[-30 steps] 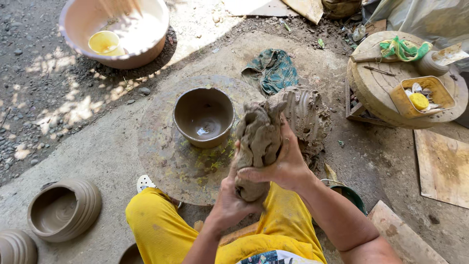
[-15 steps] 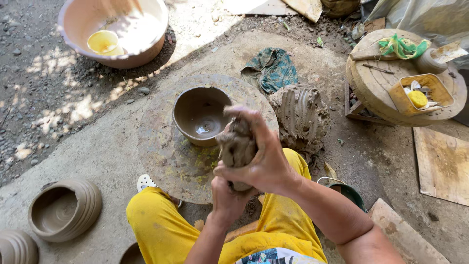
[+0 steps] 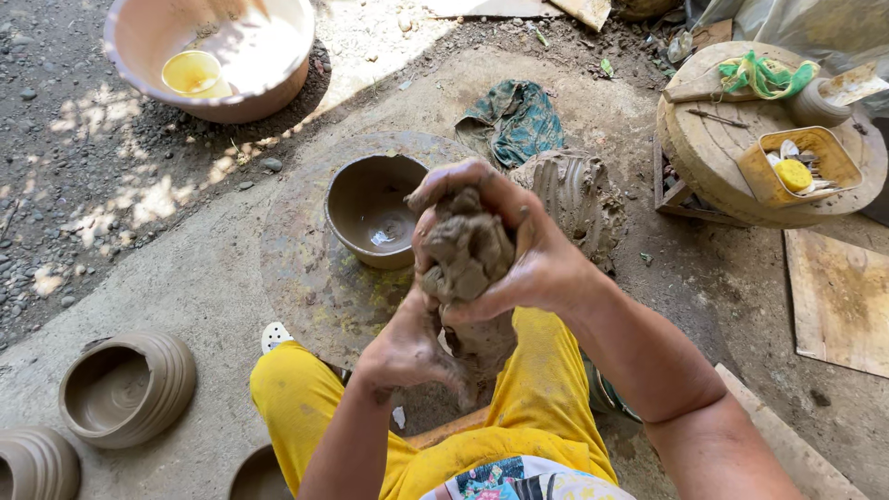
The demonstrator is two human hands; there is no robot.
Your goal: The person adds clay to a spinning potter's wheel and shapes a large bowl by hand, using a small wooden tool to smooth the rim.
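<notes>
- Above the yellow-trousered lap, the right hand [image 3: 528, 250] wraps closed over the top of a lumpy grey-brown clay mass [image 3: 468, 255].
- The left hand [image 3: 407, 347] grips the clay's lower end from beneath.
- Just beyond stands a brown clay bowl [image 3: 370, 208] on the round potter's wheel [image 3: 296, 268].
- Far left sits a wide pink basin [image 3: 269, 88].
</notes>
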